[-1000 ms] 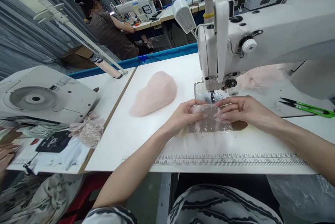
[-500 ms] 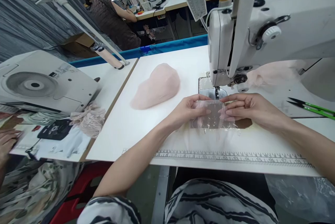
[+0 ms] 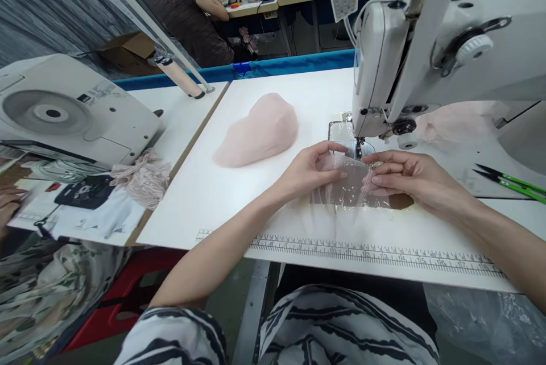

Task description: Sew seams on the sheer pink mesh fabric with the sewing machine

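Observation:
A sheer pale pink fabric (image 3: 352,174) is stretched between my two hands, right in front of the needle and presser foot (image 3: 359,148) of the white sewing machine (image 3: 384,69). My left hand (image 3: 318,169) pinches its left part between thumb and fingers, with the index finger reaching toward the foot. On the other side, my right hand (image 3: 403,174) grips gathered folds of the fabric, its fingertips close to the foot. Clear film or tape shows around the metal needle plate (image 3: 341,133). Whether the fabric's edge lies under the foot I cannot tell.
A pile of pink fabric (image 3: 260,132) lies left on the white table. Green-handled thread snips (image 3: 512,180) are at right. A printed ruler (image 3: 350,251) runs along the front edge. Another machine (image 3: 72,109) stands left, with a co-worker's hand (image 3: 8,200) beside it. A person (image 3: 187,18) sits behind.
The view has shifted slightly, so the machine sits further right. The fabric's top edge, level before, now slants between my hands. Both hands keep their hold.

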The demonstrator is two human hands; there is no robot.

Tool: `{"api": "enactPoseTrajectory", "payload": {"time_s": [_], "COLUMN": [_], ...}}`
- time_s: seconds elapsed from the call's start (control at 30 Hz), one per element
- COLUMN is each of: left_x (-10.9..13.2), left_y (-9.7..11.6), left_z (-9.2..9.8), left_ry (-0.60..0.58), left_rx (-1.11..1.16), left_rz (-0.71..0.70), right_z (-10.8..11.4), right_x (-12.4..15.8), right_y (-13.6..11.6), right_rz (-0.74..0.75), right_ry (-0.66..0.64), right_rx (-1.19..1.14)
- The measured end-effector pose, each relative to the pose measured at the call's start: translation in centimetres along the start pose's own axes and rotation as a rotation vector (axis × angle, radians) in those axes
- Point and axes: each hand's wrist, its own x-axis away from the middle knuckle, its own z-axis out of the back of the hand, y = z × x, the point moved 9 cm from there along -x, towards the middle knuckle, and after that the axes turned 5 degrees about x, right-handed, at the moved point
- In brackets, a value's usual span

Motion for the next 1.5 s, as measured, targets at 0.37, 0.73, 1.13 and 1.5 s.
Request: {"api": "enactPoseTrajectory", "payload": {"time_s": [0.37, 0.73, 1.13, 1.5], "left_x": [-0.8, -1.1, 0.1, 0.6], "left_y": [-0.1, 0.3, 1.1, 0.2], "left_z": [0.5, 1.5, -2.3, -2.1], "left_ry": [-0.017, 0.050, -0.151, -0.152], "left_rx": [-0.019, -0.142, -0.193, 0.142], "left_rz": [-0.114, -0.163, -0.086, 0.066], "right_z": [0.1, -0.4, -2.4, -1.8], "right_x": [0.9, 0.5, 1.5, 1.3], "right_y": [0.1, -0.1, -3.0, -2.7], "right_rz": [-0.072, 0.013, 0.382, 0.333], "right_ry": [0.072, 0.046, 0.102, 0.105], "right_rx": [0.178, 0.183, 0.388, 0.307]}}
